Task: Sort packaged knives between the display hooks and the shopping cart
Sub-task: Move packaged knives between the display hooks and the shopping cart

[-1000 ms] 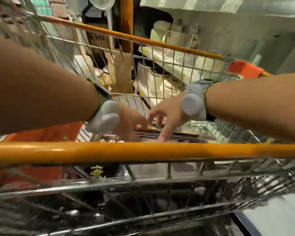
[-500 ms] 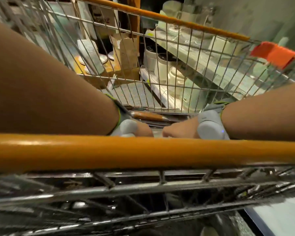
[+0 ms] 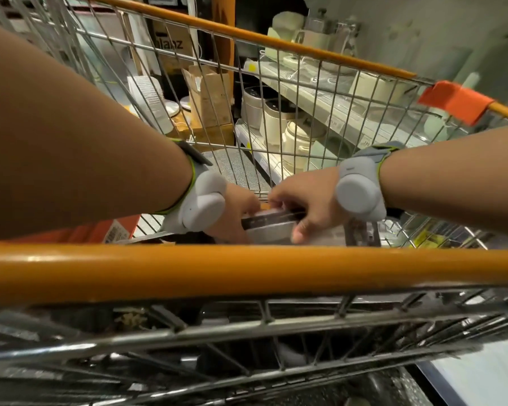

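Observation:
Both my arms reach down into the wire shopping cart (image 3: 276,118) over its orange handle bar (image 3: 247,271). My right hand (image 3: 302,206) grips a stack of packaged knives (image 3: 269,225), fingers curled over its top edge and thumb underneath. My left hand (image 3: 238,212) holds the same stack from the left side; its fingers are mostly hidden behind the packages. More packages lie on the cart's bottom, partly hidden by the handle bar. No display hooks are in view.
An orange box (image 3: 100,232) lies at the cart's left bottom. Beyond the cart's far wall stand shelves with white kitchen appliances (image 3: 299,142) and cardboard boxes (image 3: 208,101). An orange tab (image 3: 455,101) sits on the cart's far right rim.
My hands were low behind the handle bar half a second ago; now they have risen into view, both gripping a stack of knife packages. The view has tilted slightly.

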`<action>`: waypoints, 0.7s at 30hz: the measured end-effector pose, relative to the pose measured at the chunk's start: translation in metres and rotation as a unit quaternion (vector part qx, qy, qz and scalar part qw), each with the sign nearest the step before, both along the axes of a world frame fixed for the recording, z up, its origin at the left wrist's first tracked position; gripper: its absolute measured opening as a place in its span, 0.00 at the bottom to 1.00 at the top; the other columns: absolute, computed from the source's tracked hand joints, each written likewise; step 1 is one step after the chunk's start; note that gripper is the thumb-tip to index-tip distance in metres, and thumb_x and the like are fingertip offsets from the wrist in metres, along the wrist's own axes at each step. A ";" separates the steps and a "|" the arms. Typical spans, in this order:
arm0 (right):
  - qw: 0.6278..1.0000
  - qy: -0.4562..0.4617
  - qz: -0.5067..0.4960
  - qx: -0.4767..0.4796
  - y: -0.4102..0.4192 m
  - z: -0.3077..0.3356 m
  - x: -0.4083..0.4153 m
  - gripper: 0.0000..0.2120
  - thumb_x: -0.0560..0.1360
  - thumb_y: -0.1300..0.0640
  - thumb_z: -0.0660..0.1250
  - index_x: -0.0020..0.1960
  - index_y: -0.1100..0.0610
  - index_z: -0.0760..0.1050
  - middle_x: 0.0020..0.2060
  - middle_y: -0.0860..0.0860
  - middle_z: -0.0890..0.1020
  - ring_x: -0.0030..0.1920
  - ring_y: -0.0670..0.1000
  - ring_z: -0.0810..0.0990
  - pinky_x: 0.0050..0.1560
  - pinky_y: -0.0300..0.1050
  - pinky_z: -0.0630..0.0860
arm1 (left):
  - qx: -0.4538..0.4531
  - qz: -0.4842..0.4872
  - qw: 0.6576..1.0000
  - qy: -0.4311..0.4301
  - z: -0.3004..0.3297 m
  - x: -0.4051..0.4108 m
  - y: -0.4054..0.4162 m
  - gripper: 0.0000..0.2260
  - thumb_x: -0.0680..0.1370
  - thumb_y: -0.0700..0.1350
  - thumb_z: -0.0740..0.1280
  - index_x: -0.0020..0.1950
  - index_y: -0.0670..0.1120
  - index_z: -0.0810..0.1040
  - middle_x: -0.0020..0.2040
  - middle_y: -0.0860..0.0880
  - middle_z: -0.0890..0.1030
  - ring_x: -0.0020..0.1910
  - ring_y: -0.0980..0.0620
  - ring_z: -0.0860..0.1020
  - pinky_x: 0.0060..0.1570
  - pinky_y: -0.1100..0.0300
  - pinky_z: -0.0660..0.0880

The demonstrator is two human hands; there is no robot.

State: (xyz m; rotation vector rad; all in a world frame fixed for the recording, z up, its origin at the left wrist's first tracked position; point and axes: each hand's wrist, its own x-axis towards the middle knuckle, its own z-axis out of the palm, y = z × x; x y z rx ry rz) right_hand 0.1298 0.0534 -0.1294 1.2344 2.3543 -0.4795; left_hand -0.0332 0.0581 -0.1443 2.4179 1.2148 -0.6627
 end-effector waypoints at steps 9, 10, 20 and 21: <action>0.982 0.102 -0.029 0.154 0.016 0.015 0.014 0.16 0.70 0.44 0.73 0.48 0.54 0.76 0.38 0.49 0.79 0.37 0.48 0.77 0.40 0.44 0.74 | 0.030 0.016 0.998 -0.047 0.016 -0.005 0.024 0.11 0.74 0.54 0.72 0.50 0.49 0.77 0.42 0.52 0.81 0.43 0.51 0.80 0.44 0.57 0.77; 0.976 0.111 -0.044 0.184 0.016 0.016 0.016 0.18 0.69 0.41 0.72 0.49 0.54 0.77 0.39 0.49 0.80 0.39 0.49 0.77 0.40 0.44 0.73 | 0.044 0.010 0.998 -0.038 0.019 -0.006 0.026 0.11 0.74 0.55 0.72 0.48 0.50 0.76 0.41 0.52 0.80 0.42 0.50 0.79 0.43 0.57 0.76; 0.754 0.219 -0.444 0.431 0.026 0.040 0.033 0.51 0.61 0.28 0.70 0.70 0.59 0.59 0.66 0.59 0.66 0.65 0.63 0.68 0.62 0.56 0.69 | 0.176 0.092 0.965 -0.171 0.089 -0.014 0.052 0.11 0.76 0.55 0.69 0.44 0.48 0.75 0.40 0.49 0.78 0.38 0.51 0.76 0.38 0.57 0.73; 0.747 0.268 -0.475 0.380 0.023 0.041 0.033 0.49 0.64 0.30 0.70 0.70 0.60 0.59 0.66 0.59 0.68 0.65 0.62 0.69 0.63 0.53 0.69 | 0.190 0.102 0.958 -0.189 0.092 -0.014 0.052 0.11 0.76 0.55 0.69 0.45 0.49 0.75 0.41 0.49 0.78 0.39 0.51 0.76 0.39 0.57 0.72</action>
